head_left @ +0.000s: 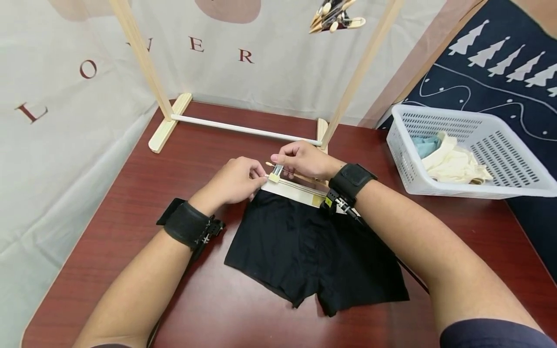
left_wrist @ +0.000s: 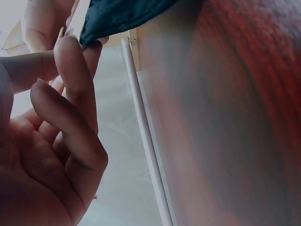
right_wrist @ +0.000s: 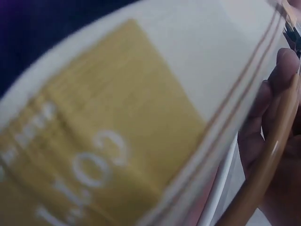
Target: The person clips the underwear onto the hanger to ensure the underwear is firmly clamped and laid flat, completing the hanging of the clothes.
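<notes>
Black boxer briefs (head_left: pixel 311 251) flat at table (head_left: pixel 130 203) centre, waistband (head_left: pixel 300 191) at twelve o'clock pinched taut by left hand (head_left: pixel 235 181), wooden clip (head_left: pixel 275 172) pinched by right hand (head_left: pixel 304 159), likely for clipping.

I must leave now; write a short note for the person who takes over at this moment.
Left hand: pinches the waistband of the black shorts at its left end.
Right hand: holds a clip at the waistband, next to the left fingers.
Shorts lie flat on the table, in front of the wooden rack. More clips hang at the top of the rack. The basket on the right holds more clothes.
Done: clip brought to the waistband.
Left: whether the clip already grips is unclear; shorts not yet on the rack.
</notes>
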The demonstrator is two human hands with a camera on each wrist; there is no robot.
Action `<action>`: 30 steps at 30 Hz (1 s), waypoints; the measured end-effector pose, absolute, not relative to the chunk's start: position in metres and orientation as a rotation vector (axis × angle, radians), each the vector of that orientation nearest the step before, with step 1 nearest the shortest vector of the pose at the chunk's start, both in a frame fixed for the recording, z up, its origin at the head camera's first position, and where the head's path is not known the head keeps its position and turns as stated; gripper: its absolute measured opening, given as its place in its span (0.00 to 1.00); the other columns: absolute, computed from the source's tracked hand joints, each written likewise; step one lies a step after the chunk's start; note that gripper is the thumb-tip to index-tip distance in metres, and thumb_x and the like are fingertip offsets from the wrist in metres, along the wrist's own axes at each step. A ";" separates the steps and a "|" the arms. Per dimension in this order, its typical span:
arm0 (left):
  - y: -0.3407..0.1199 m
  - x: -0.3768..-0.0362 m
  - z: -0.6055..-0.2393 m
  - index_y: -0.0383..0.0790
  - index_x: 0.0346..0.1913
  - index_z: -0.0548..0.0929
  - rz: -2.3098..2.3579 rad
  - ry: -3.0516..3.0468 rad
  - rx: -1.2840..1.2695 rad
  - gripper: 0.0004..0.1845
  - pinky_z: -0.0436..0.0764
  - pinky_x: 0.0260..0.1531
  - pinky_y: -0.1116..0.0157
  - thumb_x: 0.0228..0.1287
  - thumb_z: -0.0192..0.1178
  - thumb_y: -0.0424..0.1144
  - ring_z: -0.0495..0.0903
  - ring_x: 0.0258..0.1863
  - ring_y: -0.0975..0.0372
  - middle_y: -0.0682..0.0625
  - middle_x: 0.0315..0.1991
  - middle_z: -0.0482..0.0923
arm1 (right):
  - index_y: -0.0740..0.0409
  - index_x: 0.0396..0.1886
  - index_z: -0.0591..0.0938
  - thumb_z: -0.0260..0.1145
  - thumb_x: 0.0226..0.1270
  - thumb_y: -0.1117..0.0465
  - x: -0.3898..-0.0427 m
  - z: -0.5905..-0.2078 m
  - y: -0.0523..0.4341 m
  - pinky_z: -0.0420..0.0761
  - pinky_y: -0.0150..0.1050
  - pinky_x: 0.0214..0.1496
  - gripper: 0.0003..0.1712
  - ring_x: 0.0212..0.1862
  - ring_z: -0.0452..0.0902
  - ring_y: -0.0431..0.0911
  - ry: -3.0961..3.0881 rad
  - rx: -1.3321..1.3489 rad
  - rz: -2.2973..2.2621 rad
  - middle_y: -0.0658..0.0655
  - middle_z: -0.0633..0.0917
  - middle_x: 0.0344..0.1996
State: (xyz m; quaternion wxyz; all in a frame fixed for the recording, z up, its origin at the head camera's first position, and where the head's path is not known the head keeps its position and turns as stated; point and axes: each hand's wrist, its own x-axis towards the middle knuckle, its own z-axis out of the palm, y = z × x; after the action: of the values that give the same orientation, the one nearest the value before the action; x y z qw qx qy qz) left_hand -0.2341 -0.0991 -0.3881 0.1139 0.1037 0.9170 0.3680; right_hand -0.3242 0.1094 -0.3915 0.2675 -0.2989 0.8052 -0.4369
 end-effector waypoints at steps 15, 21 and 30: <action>-0.107 -0.227 -0.393 0.43 0.40 0.85 1.020 2.705 0.245 0.08 0.77 0.27 0.64 0.71 0.59 0.42 0.83 0.21 0.60 0.50 0.26 0.85 | 0.54 0.28 0.83 0.57 0.75 0.41 -0.311 -0.394 0.092 0.68 0.36 0.31 0.24 0.25 0.68 0.44 2.313 -0.843 -0.891 0.50 0.75 0.21; -0.106 -0.226 -0.395 0.48 0.38 0.85 0.882 2.723 0.155 0.08 0.75 0.30 0.60 0.72 0.59 0.46 0.82 0.22 0.63 0.54 0.24 0.85 | 0.52 0.37 0.87 0.59 0.73 0.40 -0.307 -0.380 0.107 0.73 0.37 0.39 0.22 0.31 0.74 0.43 2.589 -0.827 -0.936 0.49 0.83 0.28; -0.111 -0.231 -0.393 0.48 0.34 0.85 0.740 2.732 0.133 0.11 0.72 0.30 0.59 0.73 0.58 0.47 0.80 0.22 0.60 0.53 0.21 0.81 | 0.51 0.35 0.77 0.72 0.64 0.55 -0.334 -0.302 0.173 0.72 0.30 0.20 0.11 0.17 0.70 0.39 2.759 -0.487 -2.066 0.48 0.77 0.32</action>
State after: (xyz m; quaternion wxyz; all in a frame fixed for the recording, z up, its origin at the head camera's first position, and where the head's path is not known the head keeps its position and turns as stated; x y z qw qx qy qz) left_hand -0.2308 -0.1112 -0.3929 0.1534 0.0463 0.9528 0.2579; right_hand -0.3336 0.1731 -0.3017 -0.1690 -0.1380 0.7812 -0.5850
